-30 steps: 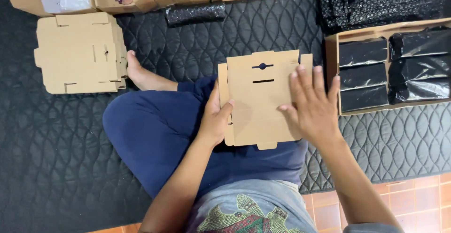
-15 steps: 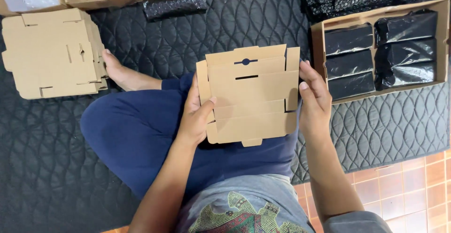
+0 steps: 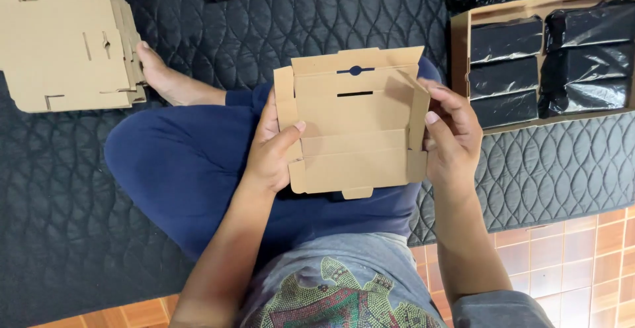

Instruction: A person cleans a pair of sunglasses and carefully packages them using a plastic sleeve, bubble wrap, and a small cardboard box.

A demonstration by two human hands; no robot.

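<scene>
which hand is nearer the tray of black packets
Right. The right hand grips the cardboard blank's right edge, just beside the tray. The left hand holds the blank's far side.

Matt brown cardboard box blank [image 3: 350,129], quilted black cloth mat [image 3: 66,222], glossy black plastic packs [image 3: 506,40].

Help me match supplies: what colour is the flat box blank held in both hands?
Plain brown cardboard box blank; the head view shows it.
</scene>
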